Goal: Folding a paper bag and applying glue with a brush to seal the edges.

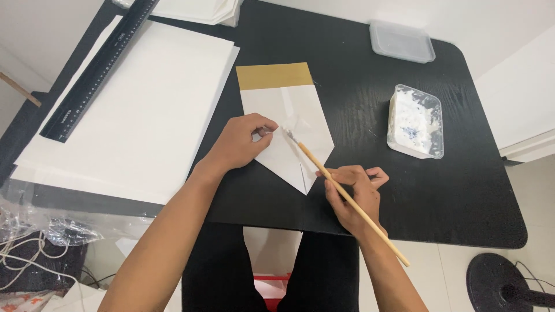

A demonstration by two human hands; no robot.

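A folded white paper piece (292, 124) with a tan strip along its far edge lies on the black table (358, 98), its near end folded to a point. My left hand (240, 141) pinches a flap of this paper near its middle. My right hand (352, 196) holds a thin wooden brush (347, 196), with the bristle tip touching the paper just right of my left fingers.
A clear plastic tub of white paste (416, 121) stands to the right, its lid (402, 41) farther back. Large white sheets (139, 110) and a black ruler (95, 72) cover the left side. A black stand base (503, 283) sits on the floor at right.
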